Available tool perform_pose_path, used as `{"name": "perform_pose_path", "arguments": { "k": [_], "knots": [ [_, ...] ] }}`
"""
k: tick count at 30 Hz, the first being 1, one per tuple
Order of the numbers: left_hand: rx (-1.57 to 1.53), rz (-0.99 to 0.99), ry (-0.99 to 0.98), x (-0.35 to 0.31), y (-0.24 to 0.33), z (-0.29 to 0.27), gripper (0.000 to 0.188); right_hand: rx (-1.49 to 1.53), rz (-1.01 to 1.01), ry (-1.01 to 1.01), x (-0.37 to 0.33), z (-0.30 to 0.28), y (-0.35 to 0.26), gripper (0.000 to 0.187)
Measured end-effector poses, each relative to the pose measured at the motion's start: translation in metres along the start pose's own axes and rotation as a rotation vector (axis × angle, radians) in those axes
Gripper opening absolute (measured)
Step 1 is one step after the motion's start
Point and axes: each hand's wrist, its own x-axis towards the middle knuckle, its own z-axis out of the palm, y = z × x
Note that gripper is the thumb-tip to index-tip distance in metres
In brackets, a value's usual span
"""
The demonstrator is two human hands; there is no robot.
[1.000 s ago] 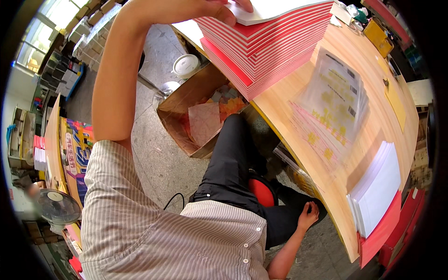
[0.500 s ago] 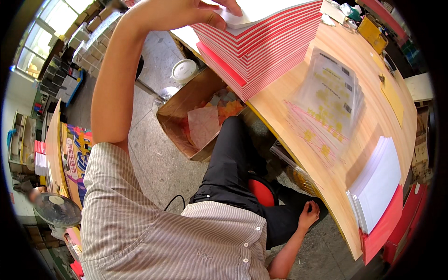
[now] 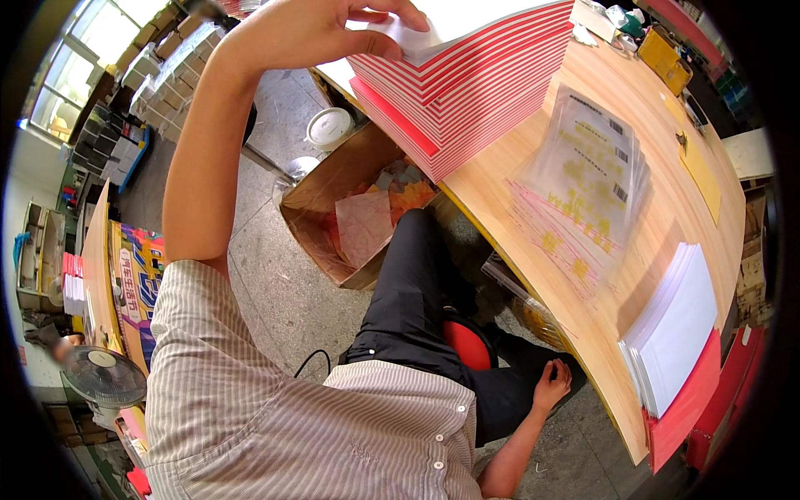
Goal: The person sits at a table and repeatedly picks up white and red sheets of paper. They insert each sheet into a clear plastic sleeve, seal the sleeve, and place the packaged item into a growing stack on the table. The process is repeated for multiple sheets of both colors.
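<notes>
Beige stripes mark the shirtsleeve [image 3: 204, 308] behind the left hand [image 3: 367, 29], which touches white paper [image 3: 471, 17] atop a red-and-white stack [image 3: 492, 92] at the edge of a wooden table [image 3: 500, 179], thumb and forefinger parted, any pinch unclear. The right hand [image 3: 552, 387] rests loosely curled on a dark trouser leg [image 3: 504, 400], left of printed plastic sheets [image 3: 596, 167].

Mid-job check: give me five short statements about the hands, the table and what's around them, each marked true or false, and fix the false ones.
1. The left hand is at the top of the red-and-white stack. True.
2. Clear printed bags lie on the wooden table. True.
3. The right hand holds one of those bags. False: it rests on the dark trousers.
4. The cardboard box holds loose paper. True.
5. The white paper stack lies over a yellow card. False: red sheets lie under it.
</notes>
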Motion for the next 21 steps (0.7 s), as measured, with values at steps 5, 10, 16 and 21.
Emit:
{"name": "perform_pose_path", "arguments": {
  "k": [5,10,16,21],
  "knots": [
    [0.022,0.034,0.022,-0.001,0.000,0.001,0.038,0.013,0.009,-0.008,0.001,-0.001,-0.002,0.024],
    [0.004,0.049,0.029,0.000,0.000,0.001,0.037,0.000,-0.012,0.010,0.002,0.000,0.000,0.023],
    [-0.001,0.079,0.034,-0.001,-0.004,0.002,0.037,0.004,0.001,0.005,0.001,0.002,0.005,0.022],
    [0.009,0.039,0.004,0.001,-0.010,0.002,0.037,-0.021,0.015,0.021,0.001,0.001,-0.002,0.021]
  ]
}}
